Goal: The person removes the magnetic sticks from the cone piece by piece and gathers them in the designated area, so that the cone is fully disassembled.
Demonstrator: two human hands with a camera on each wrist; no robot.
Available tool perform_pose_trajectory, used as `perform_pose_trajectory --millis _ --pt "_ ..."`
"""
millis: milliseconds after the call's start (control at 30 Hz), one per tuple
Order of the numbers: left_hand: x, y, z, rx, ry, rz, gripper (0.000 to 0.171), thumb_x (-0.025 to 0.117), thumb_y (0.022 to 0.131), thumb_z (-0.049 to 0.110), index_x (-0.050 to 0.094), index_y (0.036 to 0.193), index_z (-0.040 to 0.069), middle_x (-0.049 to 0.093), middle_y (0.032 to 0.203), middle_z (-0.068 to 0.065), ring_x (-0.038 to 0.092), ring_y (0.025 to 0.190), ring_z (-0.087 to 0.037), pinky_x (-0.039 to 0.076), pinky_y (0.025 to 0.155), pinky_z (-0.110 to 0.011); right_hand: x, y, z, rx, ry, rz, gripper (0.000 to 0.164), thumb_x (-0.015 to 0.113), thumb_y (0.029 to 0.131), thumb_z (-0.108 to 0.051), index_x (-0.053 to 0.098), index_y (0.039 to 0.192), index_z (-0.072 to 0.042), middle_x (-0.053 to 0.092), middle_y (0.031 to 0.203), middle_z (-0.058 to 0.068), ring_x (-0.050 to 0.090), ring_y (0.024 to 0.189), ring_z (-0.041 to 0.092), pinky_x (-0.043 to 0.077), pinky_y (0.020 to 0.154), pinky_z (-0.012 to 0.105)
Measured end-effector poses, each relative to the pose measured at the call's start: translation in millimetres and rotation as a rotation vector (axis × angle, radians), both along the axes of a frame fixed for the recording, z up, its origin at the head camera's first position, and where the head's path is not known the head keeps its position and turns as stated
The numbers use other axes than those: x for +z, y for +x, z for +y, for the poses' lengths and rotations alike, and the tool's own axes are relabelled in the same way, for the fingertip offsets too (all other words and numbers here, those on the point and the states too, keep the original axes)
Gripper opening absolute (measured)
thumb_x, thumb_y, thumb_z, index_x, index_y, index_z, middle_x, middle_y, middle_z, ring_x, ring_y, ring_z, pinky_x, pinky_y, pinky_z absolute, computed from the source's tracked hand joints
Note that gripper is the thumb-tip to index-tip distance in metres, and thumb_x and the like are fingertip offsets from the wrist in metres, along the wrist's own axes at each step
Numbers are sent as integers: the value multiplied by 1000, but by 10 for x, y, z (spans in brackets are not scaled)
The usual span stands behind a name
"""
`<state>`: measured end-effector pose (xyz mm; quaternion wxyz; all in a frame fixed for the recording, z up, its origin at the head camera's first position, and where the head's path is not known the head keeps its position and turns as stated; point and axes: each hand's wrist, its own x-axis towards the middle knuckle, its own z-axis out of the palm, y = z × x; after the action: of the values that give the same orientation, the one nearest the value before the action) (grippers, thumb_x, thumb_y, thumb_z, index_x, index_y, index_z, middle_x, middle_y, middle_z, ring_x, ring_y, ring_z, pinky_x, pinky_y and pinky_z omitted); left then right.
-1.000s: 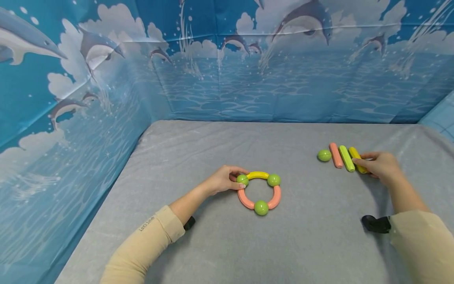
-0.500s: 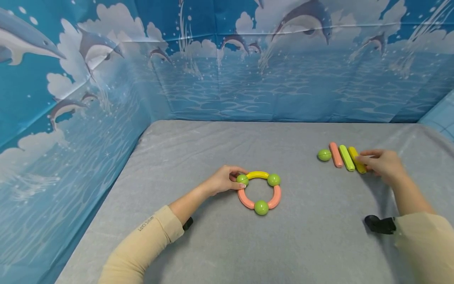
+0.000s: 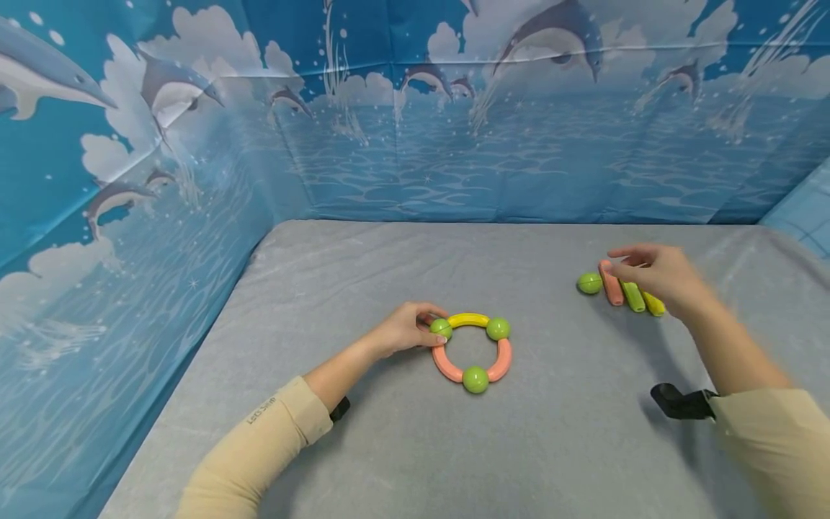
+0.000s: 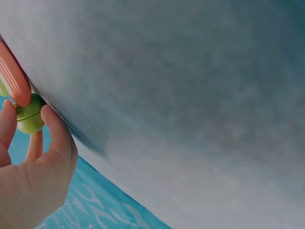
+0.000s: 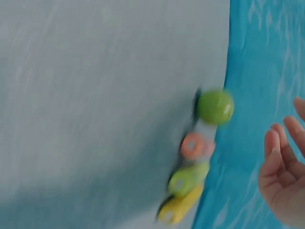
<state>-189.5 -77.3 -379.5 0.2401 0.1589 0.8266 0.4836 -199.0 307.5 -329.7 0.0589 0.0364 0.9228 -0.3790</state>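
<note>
A ring of curved tubes and green balls lies on the grey cloth in the head view. It has a yellow tube (image 3: pixel 468 319) at the top and two salmon tubes (image 3: pixel 446 364) below, joined by green balls. My left hand (image 3: pixel 403 331) pinches the left green ball (image 3: pixel 442 328) between thumb and fingers; the left wrist view shows this ball (image 4: pixel 30 116) beside a salmon tube (image 4: pixel 13 74). At the right, my right hand (image 3: pixel 664 277) hovers over a row of loose pieces, its fingers relaxed with nothing in them. Under it lie a salmon tube (image 3: pixel 612 287), a lime tube (image 3: pixel 633 297) and a yellow tube (image 3: pixel 653 303).
A loose green ball (image 3: pixel 589 282) sits at the left end of the row. Grey cloth (image 3: pixel 551 447) covers the table. A blue dolphin-print curtain (image 3: pixel 415 151) stands along the back and the left side.
My right hand has let go of the yellow tube, which stays in the row, and has risen and moved left over the loose pieces. The left hand and the ring hold their place.
</note>
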Motion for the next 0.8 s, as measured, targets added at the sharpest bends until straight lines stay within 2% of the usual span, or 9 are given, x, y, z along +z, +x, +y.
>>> perform_pose_trajectory --millis 100,167,233,333,400,600,800 --pt "6 -6 0 13 -12 -9 42 71 82 5 60 123 6 55 109 -13 52 85 -18 45 63 -23 54 -10 -229 119 -46 16 59 59 90 -42 50 129 1 54 107 20 51 75 23 44 57 35" --pt "14 -3 0 17 -21 -15 42 72 82 6 60 123 7 55 109 -12 52 82 -17 44 61 -23 69 -12 -395 188 -74 13 51 62 90 -34 53 127 0 57 102 16 51 68 17 45 55 32" --pt "22 5 -2 14 -23 -18 43 72 82 7 60 124 7 55 109 -12 52 78 -16 44 60 -24 64 -19 -561 251 -88 5 46 63 90 -27 54 126 0 57 100 14 53 70 18 47 59 34" --pt "21 11 -4 14 -22 -22 43 71 82 6 59 124 7 55 109 -12 52 75 -16 45 60 -24 18 -29 -807 337 -86 6 42 65 89 -22 58 123 1 59 98 12 53 87 23 46 73 36" --pt "17 13 -2 17 -25 -23 43 71 82 6 59 124 6 55 109 -12 52 77 -16 45 60 -24 -34 -42 -955 392 -93 2 40 66 88 -20 59 120 2 60 96 11 54 87 25 46 72 36" --pt "21 11 14 18 -44 -2 42 71 83 7 60 123 4 55 108 -12 51 86 -19 44 62 -24 -207 -80 -1327 542 -100 -5 35 67 87 -15 61 116 4 62 90 9 55 78 20 46 66 31" --pt "9 -1 31 20 -64 6 42 72 82 8 60 122 5 56 106 -11 50 87 -19 43 63 -23 -337 -99 -1593 636 -66 70 31 69 85 -10 64 112 3 65 88 8 58 78 19 49 70 33"
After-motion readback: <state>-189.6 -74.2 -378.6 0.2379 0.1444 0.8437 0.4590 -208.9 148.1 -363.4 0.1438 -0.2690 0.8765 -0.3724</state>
